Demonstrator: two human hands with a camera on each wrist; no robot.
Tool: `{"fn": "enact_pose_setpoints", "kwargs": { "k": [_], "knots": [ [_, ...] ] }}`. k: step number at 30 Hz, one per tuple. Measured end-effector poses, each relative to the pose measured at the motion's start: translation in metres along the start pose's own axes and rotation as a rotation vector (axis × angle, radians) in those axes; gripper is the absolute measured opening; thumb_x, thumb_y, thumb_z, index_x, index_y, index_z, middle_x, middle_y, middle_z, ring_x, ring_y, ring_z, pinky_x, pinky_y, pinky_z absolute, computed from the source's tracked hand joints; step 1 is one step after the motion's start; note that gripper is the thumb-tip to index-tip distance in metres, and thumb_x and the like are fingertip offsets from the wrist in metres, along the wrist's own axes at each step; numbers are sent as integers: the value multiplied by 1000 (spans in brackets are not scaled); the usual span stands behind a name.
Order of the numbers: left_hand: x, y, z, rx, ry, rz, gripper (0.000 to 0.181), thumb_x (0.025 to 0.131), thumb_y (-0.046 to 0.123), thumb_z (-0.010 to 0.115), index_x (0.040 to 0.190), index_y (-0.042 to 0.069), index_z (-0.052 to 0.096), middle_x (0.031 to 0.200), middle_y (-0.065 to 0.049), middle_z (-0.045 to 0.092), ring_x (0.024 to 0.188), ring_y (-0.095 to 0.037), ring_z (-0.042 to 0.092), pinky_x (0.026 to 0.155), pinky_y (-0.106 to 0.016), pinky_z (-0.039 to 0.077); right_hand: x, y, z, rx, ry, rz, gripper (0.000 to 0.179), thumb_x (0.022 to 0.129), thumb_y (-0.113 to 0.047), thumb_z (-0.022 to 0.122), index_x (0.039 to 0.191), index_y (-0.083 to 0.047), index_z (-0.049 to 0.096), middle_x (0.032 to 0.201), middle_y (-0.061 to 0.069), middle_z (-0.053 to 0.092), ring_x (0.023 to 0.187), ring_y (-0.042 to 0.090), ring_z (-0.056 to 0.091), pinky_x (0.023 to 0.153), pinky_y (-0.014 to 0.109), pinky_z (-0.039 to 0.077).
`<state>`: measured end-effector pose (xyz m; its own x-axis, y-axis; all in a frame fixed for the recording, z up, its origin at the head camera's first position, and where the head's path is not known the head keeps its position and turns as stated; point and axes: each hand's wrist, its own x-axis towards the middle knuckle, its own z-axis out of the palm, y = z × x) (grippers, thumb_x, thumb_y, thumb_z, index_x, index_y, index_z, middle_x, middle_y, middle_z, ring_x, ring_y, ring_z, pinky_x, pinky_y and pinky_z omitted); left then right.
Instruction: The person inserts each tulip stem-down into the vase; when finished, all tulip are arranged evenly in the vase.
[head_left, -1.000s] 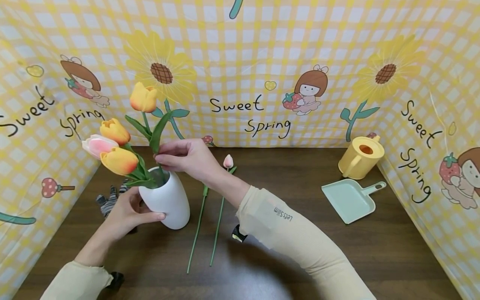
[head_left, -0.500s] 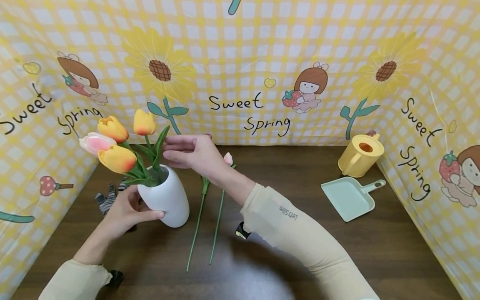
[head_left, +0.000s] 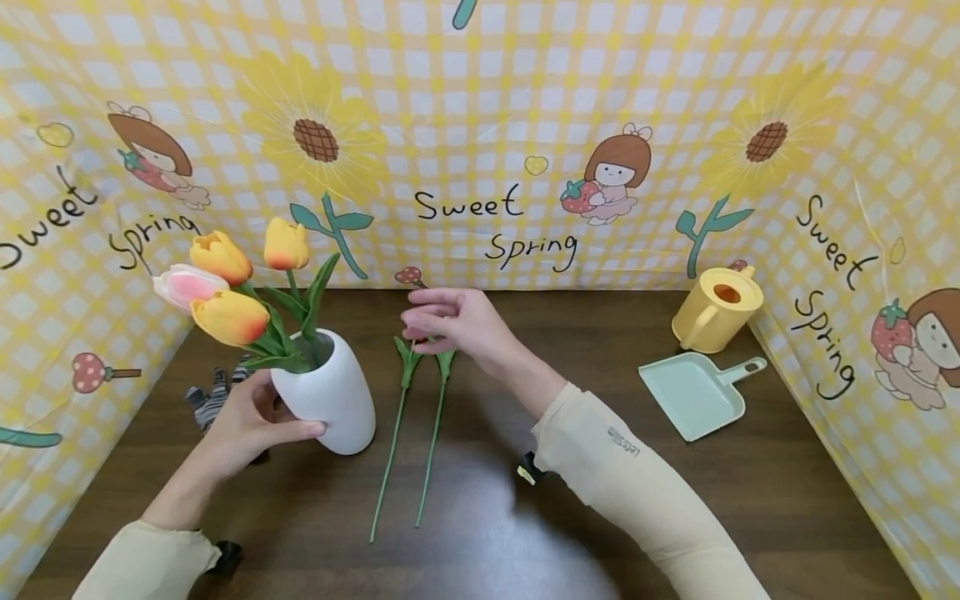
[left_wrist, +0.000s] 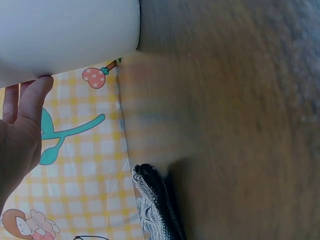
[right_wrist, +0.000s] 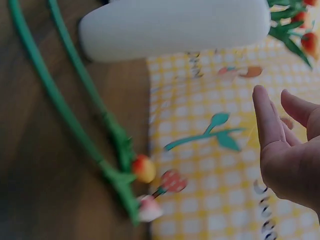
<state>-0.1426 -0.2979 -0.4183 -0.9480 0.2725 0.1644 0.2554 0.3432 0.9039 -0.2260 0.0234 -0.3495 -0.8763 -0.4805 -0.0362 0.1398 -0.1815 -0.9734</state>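
In the head view, my left hand (head_left: 251,425) grips the lower side of a white vase (head_left: 333,404), thumb at the front and fingers behind it. Three yellow-orange tulips (head_left: 230,318) and a pink-and-white tulip (head_left: 191,287) stand in the vase. My right hand (head_left: 468,327) holds nothing and hovers over the heads of two loose tulips, its fingers pointing left. Those lie side by side, right of the vase. The right wrist view shows their heads, one yellow-red tulip (right_wrist: 144,168) and one pale pink tulip (right_wrist: 150,208), which the hand hides in the head view.
A yellow watering can (head_left: 712,317) stands at the back right, with a mint-green dustpan (head_left: 693,396) in front of it. Behind my left hand lies a grey striped glove (head_left: 210,404). Yellow checked cloth (head_left: 480,125) walls the wooden table (head_left: 570,367) at the back and both sides.
The upright yellow-orange tulip has sunk lower into the vase. My right hand has let go of its stem and moved right, over the loose tulips. My left hand keeps its grip on the vase.
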Motion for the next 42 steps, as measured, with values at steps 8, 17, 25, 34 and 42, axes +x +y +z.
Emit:
{"fn": "enact_pose_setpoints", "kwargs": {
  "k": [8,17,25,34,42],
  "knots": [
    [0,0,1,-36,7,2,63,78,-7,83,132,8,55,118,-8,67,100,-18,67,77,-29,59,-7,42,-35,-42,59,166,44,95,-10,72,136,2,58,122,22,68,98,35,73,81,45,60],
    [-3,-1,1,-46,22,-7,67,78,-8,83,135,9,54,119,-9,66,100,-18,67,78,-29,59,-11,73,-48,-193,92,316,41,95,-19,74,126,5,61,117,26,69,94,36,73,73,43,62],
    [-1,-2,1,-47,14,3,66,78,-9,82,135,9,53,118,-9,66,99,-18,67,77,-30,59,-13,91,-50,-310,130,408,35,93,-24,77,112,3,69,98,17,74,75,26,74,65,40,62],
    [0,-3,2,-47,7,13,67,78,-9,82,135,9,53,120,-11,65,102,-19,66,78,-29,59,-14,100,-45,-341,148,429,33,88,-27,82,102,1,72,92,16,74,68,23,73,61,41,62],
    [-3,-1,0,-38,9,-3,68,78,-8,83,136,10,53,121,-10,65,102,-19,66,78,-30,59,-13,102,-36,-360,153,434,28,87,-26,83,95,-1,73,86,15,73,64,22,73,58,41,61]
  ]
}}
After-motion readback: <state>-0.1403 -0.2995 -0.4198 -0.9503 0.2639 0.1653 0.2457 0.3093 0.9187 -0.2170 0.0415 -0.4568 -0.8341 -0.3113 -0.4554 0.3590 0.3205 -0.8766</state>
